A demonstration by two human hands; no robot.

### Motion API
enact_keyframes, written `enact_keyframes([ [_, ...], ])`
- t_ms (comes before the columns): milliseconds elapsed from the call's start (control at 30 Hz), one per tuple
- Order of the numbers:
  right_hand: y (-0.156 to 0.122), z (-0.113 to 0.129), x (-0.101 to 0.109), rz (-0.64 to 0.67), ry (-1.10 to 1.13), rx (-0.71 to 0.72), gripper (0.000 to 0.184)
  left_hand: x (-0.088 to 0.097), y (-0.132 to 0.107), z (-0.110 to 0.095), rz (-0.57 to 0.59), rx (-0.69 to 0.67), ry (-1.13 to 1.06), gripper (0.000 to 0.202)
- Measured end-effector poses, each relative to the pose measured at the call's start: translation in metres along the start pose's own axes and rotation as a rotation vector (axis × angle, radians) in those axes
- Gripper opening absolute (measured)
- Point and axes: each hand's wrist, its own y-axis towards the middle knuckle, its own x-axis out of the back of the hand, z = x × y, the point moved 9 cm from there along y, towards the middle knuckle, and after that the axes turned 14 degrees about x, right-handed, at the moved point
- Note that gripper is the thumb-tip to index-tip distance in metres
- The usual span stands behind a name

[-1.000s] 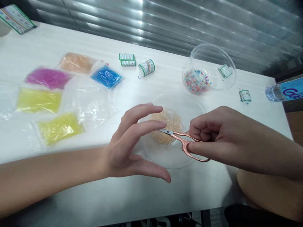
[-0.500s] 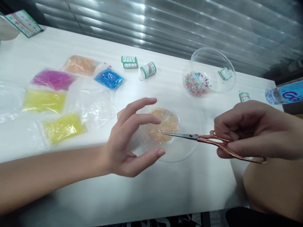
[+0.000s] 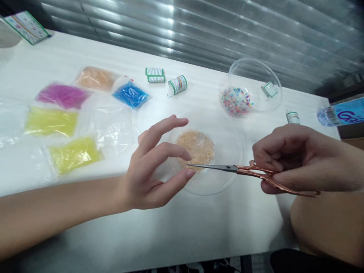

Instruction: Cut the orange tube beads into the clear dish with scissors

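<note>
My right hand [image 3: 295,159] grips a pair of small scissors [image 3: 253,170] with copper-coloured handles. Their dark blades are together and point left. The tip lies between the thumb and index finger of my left hand [image 3: 159,167], which is otherwise empty, its fingers curved and apart. Whether those fingers touch the blade I cannot tell. Beneath the blades is a clear round plastic bowl [image 3: 227,178], with a patch of small orange-tan pieces [image 3: 199,146] in its middle.
Bags of yellow [image 3: 74,155], purple [image 3: 62,95], orange [image 3: 95,78] and blue [image 3: 131,94] pieces lie left, near clear empty bags [image 3: 112,127]. Behind stand rolled labels [image 3: 178,84]. At right are a tilted clear tub [image 3: 254,60], multicoloured bits [image 3: 234,101] and a bottle [image 3: 347,112].
My left thumb and index finger have drawn closer together around the scissor tip. The scissors have shifted slightly left and down.
</note>
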Motion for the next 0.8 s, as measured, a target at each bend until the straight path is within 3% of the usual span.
enact_keyframes([
  [200, 0.0040, 0.0023, -0.0061, -0.001, 0.083, 0.037, 0.036, -0.0008, 0.0003, -0.0017, -0.001, -0.037, 0.029, 0.015],
  [433, 0.0050, 0.0002, -0.0082, 0.020, 0.143, 0.013, 0.032, -0.0012, -0.0008, 0.0007, 0.004, -0.029, 0.028, 0.017],
  [800, 0.0050, 0.0046, -0.0072, 0.027, 0.035, -0.013, 0.027, 0.0009, -0.0026, 0.0000, 0.005, -0.101, 0.011, 0.020],
])
